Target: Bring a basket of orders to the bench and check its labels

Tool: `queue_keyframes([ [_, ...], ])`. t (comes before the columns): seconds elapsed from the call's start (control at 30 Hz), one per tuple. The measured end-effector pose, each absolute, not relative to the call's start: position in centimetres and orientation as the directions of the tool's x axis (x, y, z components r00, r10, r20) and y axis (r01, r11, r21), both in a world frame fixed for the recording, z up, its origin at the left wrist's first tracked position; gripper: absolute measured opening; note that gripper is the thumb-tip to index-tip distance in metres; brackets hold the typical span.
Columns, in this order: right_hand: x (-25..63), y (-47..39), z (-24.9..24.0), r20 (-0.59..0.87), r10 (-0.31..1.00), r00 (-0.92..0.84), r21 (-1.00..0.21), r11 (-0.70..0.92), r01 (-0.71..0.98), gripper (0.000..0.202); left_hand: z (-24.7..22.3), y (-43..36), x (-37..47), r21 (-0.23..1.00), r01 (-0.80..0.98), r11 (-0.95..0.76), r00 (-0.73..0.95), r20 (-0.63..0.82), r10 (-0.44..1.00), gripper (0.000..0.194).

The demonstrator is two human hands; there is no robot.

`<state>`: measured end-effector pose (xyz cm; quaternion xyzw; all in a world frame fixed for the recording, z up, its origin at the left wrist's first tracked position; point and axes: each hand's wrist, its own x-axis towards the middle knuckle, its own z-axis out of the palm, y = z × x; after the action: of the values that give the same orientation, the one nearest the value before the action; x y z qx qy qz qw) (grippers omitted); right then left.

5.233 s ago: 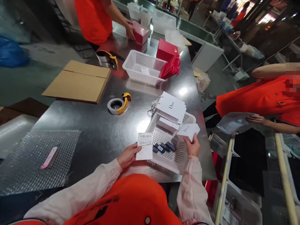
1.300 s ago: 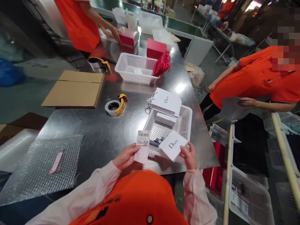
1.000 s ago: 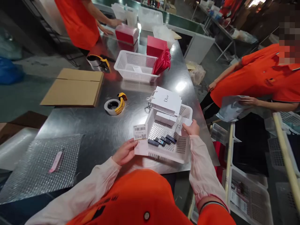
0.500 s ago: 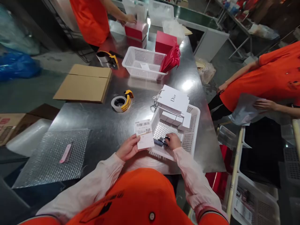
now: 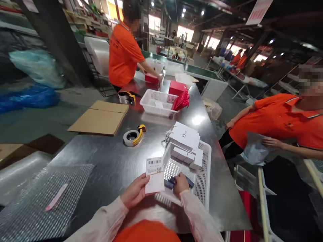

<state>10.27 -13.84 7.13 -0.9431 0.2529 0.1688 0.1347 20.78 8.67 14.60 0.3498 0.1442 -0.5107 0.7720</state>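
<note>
My left hand (image 5: 135,191) is closed on a white paper slip (image 5: 154,175) printed with a barcode and a QR code, held upright at the basket's left edge. Inside the white plastic basket (image 5: 206,178), my right hand (image 5: 181,184) has its fingers closed around a small dark box (image 5: 190,182), partly hidden by the hand. Another small dark box (image 5: 168,184) lies left of those fingers. White paper bags (image 5: 184,134) lettered "Dior" and small white boxes (image 5: 183,155) fill the basket's far end.
A tape dispenser (image 5: 134,136), flat cardboard (image 5: 101,117) and bubble wrap (image 5: 73,191) with a pink strip (image 5: 57,197) lie left. Farther back stand another white basket (image 5: 157,102) and a red box (image 5: 176,88). Co-workers in orange stand at far left (image 5: 124,55) and right (image 5: 272,117).
The view has tilted up, so the table sits lower in the picture. My right hand has shifted slightly among the dark boxes, and one now shows on its right. The left hand keeps the slip.
</note>
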Motion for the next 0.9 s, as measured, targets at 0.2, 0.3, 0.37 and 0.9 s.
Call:
queue_keyframes([
  [0.2, 9.7, -14.8, 7.3, -0.319, -0.514, 0.796, -0.276, -0.753, -0.597, 0.032, 15.2, 8.4, 20.9, 0.391, 0.887, 0.245, 0.443, -0.574, -0.689, 0.048],
  [0.3, 9.4, -14.9, 7.5, -0.291, -0.561, 0.775, -0.346, -0.693, -0.632, 0.035, 15.8, 8.3, 20.8, 0.397, 0.888, 0.231, 0.439, -0.587, -0.68, 0.052],
  [0.37, 9.2, -14.8, 7.6, -0.276, -0.582, 0.765, -0.394, -0.658, -0.642, 0.037, 16.1, 8.2, 20.7, 0.383, 0.894, 0.234, 0.432, -0.591, -0.681, 0.057],
  [0.9, 22.4, -17.9, 28.0, 0.154, -0.616, 0.772, -0.855, -0.475, -0.208, 0.04, 17.1, 10.3, 20.1, 0.414, 0.884, 0.217, 0.46, -0.687, -0.563, 0.069],
])
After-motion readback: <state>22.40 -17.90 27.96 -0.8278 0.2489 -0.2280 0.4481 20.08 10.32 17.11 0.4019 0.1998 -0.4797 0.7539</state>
